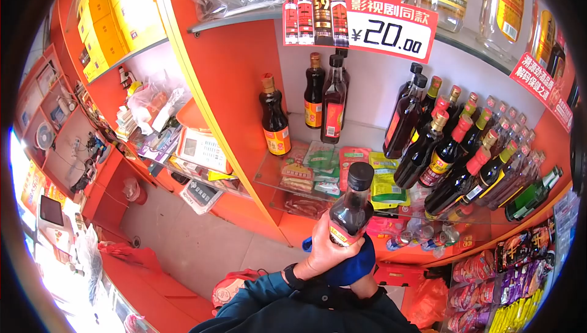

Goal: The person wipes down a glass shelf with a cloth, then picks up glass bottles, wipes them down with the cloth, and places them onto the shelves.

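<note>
My left hand is closed around the lower body of a dark glass bottle with a black cap and a yellow-red label, held upright in front of the shelves. A blue cloth is pressed against the bottle's base and right side. My right hand sits under that cloth and is mostly hidden by it; only the wrist shows. A dark watch is on my left wrist, and both sleeves are dark teal.
Several dark sauce bottles stand in rows on the glass shelf to the right, three more behind. Snack packets lie on the shelf. A red price sign hangs above. Yellow boxes fill the upper left.
</note>
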Action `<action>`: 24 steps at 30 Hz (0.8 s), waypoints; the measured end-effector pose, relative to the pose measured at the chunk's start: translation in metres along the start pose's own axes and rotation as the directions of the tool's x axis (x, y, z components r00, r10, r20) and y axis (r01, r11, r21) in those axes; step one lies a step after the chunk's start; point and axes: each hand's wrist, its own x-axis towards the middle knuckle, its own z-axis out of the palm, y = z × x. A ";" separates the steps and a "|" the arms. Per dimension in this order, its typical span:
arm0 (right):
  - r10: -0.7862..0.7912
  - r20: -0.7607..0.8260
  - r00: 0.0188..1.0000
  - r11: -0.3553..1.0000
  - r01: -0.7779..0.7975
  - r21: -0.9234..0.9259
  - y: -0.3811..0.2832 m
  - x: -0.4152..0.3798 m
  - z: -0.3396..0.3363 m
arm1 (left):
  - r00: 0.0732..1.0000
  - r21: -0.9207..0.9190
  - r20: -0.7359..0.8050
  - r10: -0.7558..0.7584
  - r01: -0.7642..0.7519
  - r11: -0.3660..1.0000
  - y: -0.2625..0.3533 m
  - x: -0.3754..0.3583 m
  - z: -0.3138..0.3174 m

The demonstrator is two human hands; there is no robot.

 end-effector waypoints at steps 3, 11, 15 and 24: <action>0.009 0.012 1.000 0.993 -0.011 0.119 0.017 0.002 -0.002 | 0.997 0.057 -0.045 0.055 -0.052 0.997 -0.004 0.003 0.006; -0.069 -0.056 0.996 0.993 0.074 0.088 0.004 0.001 -0.001 | 0.989 0.055 -0.110 0.103 -0.098 0.994 -0.008 0.005 0.017; 0.009 -0.067 0.998 0.952 0.012 0.305 0.002 0.002 -0.001 | 0.990 0.051 -0.122 0.063 -0.058 0.997 -0.005 -0.003 0.020; -0.035 0.006 0.999 0.909 0.029 0.417 0.002 0.002 -0.004 | 0.997 -0.168 0.027 -0.066 0.070 0.983 -0.013 -0.005 0.012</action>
